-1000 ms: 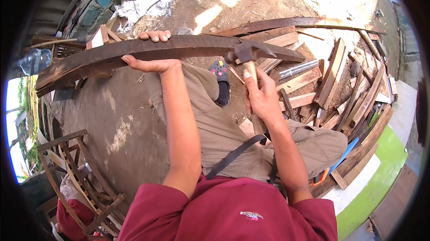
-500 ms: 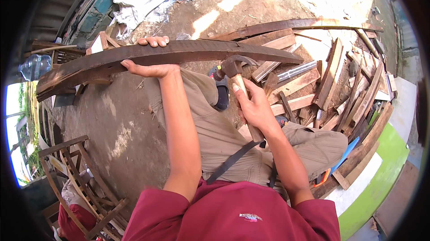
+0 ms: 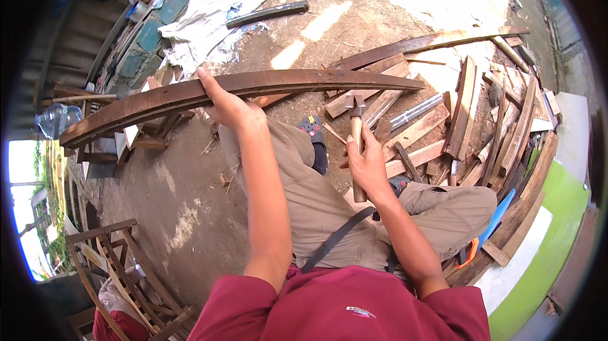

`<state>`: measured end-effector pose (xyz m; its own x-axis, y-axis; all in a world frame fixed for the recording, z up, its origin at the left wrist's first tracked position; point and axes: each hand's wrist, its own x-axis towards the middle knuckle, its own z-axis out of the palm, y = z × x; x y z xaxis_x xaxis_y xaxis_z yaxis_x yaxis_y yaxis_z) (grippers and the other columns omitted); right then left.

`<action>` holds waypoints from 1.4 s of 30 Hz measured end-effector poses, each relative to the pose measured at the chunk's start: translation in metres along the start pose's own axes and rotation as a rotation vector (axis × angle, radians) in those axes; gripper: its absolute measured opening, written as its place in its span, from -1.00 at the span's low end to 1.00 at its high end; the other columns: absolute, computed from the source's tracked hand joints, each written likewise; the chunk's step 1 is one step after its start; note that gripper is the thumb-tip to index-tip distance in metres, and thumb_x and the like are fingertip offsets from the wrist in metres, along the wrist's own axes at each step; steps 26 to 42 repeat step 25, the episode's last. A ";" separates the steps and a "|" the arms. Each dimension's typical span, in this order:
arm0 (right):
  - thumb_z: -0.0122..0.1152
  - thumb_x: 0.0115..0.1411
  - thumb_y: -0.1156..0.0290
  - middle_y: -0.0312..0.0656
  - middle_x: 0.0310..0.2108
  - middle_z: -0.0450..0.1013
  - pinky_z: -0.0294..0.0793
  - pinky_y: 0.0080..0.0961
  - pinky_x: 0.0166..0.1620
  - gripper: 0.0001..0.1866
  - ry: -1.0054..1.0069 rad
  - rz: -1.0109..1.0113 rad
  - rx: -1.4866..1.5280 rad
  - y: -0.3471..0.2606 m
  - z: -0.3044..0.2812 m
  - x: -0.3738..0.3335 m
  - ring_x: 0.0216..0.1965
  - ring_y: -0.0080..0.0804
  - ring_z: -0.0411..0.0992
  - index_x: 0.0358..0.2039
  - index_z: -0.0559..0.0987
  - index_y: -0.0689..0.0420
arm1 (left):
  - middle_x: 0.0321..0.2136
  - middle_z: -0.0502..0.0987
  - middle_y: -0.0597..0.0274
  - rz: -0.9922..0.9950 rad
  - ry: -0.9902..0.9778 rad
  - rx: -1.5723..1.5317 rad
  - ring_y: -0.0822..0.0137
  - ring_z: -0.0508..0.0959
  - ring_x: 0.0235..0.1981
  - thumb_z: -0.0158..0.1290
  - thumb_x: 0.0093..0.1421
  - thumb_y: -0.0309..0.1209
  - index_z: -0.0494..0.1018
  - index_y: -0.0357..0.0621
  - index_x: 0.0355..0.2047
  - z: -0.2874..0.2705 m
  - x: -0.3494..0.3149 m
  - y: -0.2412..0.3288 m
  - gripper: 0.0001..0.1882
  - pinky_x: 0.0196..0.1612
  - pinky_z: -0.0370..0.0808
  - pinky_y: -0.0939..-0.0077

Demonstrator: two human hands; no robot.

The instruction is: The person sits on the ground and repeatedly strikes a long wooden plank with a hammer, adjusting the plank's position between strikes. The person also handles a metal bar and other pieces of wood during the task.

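Observation:
A long dark wooden beam [image 3: 278, 81] stretches across in front of me, its left end nearer and lower. My left hand [image 3: 231, 105] grips it from below near the middle, thumb along the near face, the other fingers hidden behind the wood. In my right hand [image 3: 368, 167] is a claw hammer [image 3: 356, 126], held round its wooden handle with the metal head upward. That head sits just below the beam's right part; whether they touch I cannot tell.
Several wood offcuts [image 3: 421, 119] lie piled on the ground to the right, beside a saw with an orange-and-blue look [image 3: 472, 249]. A wooden frame [image 3: 120, 265] stands at lower left near another person [image 3: 117, 322]. A white cloth [image 3: 215, 12] lies at the far left.
The beam has rolled in my left hand, and the fingers that showed over its top are now out of sight. The hammer has turned and dropped slightly away from the beam.

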<state>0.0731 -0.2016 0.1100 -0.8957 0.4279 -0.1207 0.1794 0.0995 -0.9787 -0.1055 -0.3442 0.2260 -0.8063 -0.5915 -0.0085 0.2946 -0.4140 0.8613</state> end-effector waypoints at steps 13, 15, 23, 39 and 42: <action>0.00 0.24 0.52 0.01 -0.31 0.39 0.51 -0.39 -0.62 -0.55 0.038 0.345 0.410 -0.080 -0.030 -0.015 -0.57 -0.34 0.46 0.11 0.22 0.40 | 0.18 0.33 0.06 0.143 -0.213 -0.058 0.24 0.42 0.13 0.27 0.17 -0.34 0.16 -0.28 0.21 0.021 -0.102 0.028 -0.30 0.23 0.44 0.30; 0.00 0.24 0.52 0.02 -0.30 0.39 0.51 -0.39 -0.61 -0.55 0.032 0.343 0.441 -0.087 -0.033 -0.024 -0.56 -0.35 0.45 0.11 0.21 0.39 | 0.17 0.32 0.04 0.153 -0.270 -0.080 0.24 0.42 0.13 0.27 0.16 -0.35 0.17 -0.28 0.20 0.020 -0.109 0.027 -0.31 0.22 0.44 0.31; 0.08 0.29 0.52 -0.21 -0.51 0.36 0.39 -0.49 -0.64 -0.32 0.018 0.315 0.498 -0.107 -0.052 -0.050 -0.64 -0.52 0.33 0.36 0.07 0.27 | 0.17 0.33 0.06 0.191 -0.324 -0.086 0.23 0.42 0.10 0.24 0.15 -0.39 0.16 -0.26 0.22 0.016 -0.125 0.030 -0.30 0.21 0.45 0.30; 0.04 0.30 0.47 0.18 -0.04 0.35 0.49 -0.42 -0.55 -0.20 -0.007 0.280 0.419 -0.080 -0.049 -0.049 -0.54 -0.40 0.44 0.44 -0.11 0.24 | 0.14 0.35 0.08 0.191 -0.307 -0.051 0.23 0.45 0.09 0.25 0.14 -0.35 0.15 -0.18 0.29 0.018 -0.123 0.028 -0.23 0.20 0.47 0.26; 0.04 0.30 0.47 0.18 -0.04 0.35 0.49 -0.42 -0.55 -0.20 -0.007 0.280 0.419 -0.080 -0.049 -0.049 -0.54 -0.40 0.44 0.44 -0.11 0.24 | 0.14 0.35 0.08 0.191 -0.307 -0.051 0.23 0.45 0.09 0.25 0.14 -0.35 0.15 -0.18 0.29 0.018 -0.123 0.028 -0.23 0.20 0.47 0.26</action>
